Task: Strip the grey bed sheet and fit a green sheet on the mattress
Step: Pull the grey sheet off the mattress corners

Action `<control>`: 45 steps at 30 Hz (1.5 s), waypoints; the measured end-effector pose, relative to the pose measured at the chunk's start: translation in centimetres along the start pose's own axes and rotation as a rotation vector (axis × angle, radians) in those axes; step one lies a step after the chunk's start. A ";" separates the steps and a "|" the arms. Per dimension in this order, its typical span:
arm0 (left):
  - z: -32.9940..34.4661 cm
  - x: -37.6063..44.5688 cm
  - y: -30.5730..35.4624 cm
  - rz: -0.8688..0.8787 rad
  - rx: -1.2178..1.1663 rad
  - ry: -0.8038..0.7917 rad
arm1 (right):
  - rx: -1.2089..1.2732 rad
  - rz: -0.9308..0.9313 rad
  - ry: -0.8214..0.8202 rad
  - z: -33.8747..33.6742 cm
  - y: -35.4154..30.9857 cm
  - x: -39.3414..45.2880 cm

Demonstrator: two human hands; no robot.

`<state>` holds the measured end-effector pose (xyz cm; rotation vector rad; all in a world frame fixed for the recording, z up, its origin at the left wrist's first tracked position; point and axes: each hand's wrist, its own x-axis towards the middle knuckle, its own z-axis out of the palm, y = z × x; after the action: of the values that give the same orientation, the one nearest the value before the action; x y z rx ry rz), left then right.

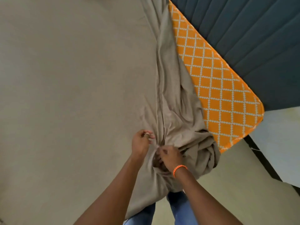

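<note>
The grey bed sheet was seen spread flat over most of the mattress, from the centre out to 9 o'clock, while its edge toward 3 o'clock had been peeled back and bunched into a long ridge of folds running from 12 o'clock down to about 5 o'clock. Beside that ridge, toward 2 o'clock, a strip of the orange mattress with a white lattice pattern was left uncovered, its rounded corner lying at about 3 o'clock. Beyond it, at 1 o'clock, a dark padded headboard was visible.

Near 6 o'clock the gathered cloth was held by both hands. The left hand was curled, its grip pinched on a fold of the sheet. The right hand, with an orange braided band on its wrist, was clenched on the bunched cloth just beside the left. The two hands were nearly touching. Below them the sheet hung over the bed's edge in front of blue jeans, above a pale floor.
</note>
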<state>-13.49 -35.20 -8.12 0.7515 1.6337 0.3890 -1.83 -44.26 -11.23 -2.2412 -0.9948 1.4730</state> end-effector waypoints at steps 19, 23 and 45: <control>4.1 18.1 4.9 0.335 0.434 0.209 | -0.240 -0.284 0.661 -10.3 -21.4 33.9; 4.8 18.2 4.8 0.343 0.497 0.272 | -0.378 -0.163 0.679 -10.2 -22.0 36.3; 3.8 25.4 14.8 0.413 -0.059 0.364 | -0.130 -0.398 -0.123 -5.0 -11.1 24.0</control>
<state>-7.41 -8.16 -18.58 1.0187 1.7892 0.9087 4.09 -19.27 -19.39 -1.8997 -1.5110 1.4093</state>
